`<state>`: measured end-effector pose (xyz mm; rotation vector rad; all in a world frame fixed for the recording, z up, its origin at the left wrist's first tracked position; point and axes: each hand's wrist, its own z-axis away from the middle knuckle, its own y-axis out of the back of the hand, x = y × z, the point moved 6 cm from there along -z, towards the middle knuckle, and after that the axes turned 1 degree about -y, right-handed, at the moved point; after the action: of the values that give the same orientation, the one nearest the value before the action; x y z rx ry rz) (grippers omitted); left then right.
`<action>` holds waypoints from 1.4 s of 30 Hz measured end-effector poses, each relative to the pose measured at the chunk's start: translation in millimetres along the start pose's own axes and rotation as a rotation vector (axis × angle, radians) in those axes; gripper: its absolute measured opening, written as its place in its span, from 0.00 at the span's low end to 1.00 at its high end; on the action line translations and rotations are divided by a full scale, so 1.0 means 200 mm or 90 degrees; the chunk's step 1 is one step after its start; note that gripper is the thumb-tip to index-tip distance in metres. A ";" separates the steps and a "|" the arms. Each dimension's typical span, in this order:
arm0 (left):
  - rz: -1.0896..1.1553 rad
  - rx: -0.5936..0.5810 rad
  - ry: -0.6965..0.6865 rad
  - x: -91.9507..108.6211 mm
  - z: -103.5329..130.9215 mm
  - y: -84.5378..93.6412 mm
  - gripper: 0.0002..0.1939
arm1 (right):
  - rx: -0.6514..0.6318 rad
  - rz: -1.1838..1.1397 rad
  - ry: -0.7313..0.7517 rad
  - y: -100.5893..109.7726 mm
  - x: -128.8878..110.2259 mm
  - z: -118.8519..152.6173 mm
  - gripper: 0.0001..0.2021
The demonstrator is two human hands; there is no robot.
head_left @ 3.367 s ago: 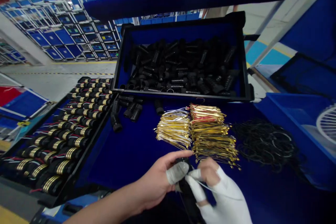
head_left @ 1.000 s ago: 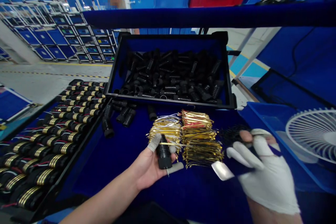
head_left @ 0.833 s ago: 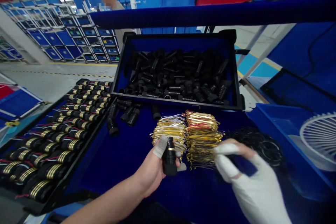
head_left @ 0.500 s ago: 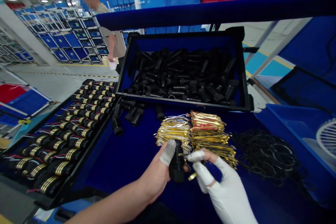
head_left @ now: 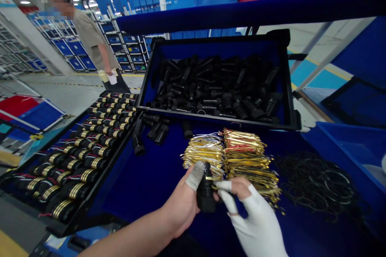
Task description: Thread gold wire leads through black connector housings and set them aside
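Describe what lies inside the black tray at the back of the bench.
The black tray holds a loose heap of black ribbed parts on a blue lining. The heap covers most of the floor, so anything beneath it cannot be seen.

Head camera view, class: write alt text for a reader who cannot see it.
A bare left hand grips a black cylinder while a white-gloved right hand pinches a gold strip against it, above a blue mat with gold strip stacks.

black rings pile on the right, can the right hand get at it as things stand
Probably yes: the black rings pile lies open on the blue mat, nothing between it and the right hand. But that hand's fingertips are at the black part in the left hand.
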<state>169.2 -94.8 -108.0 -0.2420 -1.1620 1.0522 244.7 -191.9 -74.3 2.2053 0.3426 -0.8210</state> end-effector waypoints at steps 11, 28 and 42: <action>-0.118 -0.030 -0.089 -0.03 0.00 0.02 0.26 | -0.005 -0.046 -0.319 -0.02 0.08 0.03 0.12; -0.042 -0.011 0.024 0.03 0.01 0.06 0.32 | 0.298 -0.248 -0.506 0.17 0.34 0.22 0.16; 0.010 -0.132 0.240 -0.27 0.05 0.12 0.30 | -0.031 -0.217 -0.117 0.06 0.01 0.06 0.07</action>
<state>146.7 -126.4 -153.1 -0.5878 -0.9251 0.8543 246.1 -208.3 -74.2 2.0342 0.6503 -1.1757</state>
